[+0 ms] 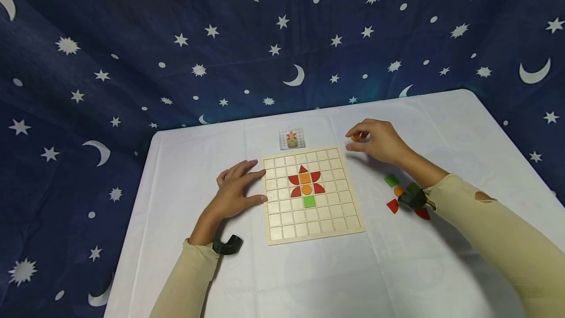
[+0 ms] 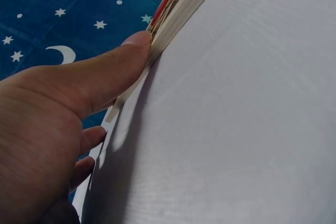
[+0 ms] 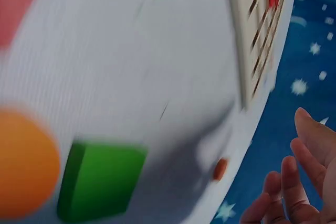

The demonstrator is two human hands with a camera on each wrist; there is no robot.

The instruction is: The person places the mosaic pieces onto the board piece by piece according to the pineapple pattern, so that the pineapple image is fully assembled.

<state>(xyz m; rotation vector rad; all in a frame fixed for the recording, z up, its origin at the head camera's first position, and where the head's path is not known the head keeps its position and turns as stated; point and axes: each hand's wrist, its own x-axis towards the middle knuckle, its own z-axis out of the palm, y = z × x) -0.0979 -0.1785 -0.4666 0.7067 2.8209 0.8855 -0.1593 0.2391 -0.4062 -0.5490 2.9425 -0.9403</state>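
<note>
A navy star-and-moon curtain (image 1: 247, 38) hangs behind a white-clothed table (image 1: 318, 278), forming what appears to be an indoor tabletop filming or play corner. On the table lie a wooden grid board (image 1: 325, 212) and a small pattern card (image 1: 292, 139), with black wrist-worn cameras (image 1: 228, 245) in view above. The curtain hides the room beyond, so whether this is a home, a lab or a studio cannot be told.
</note>
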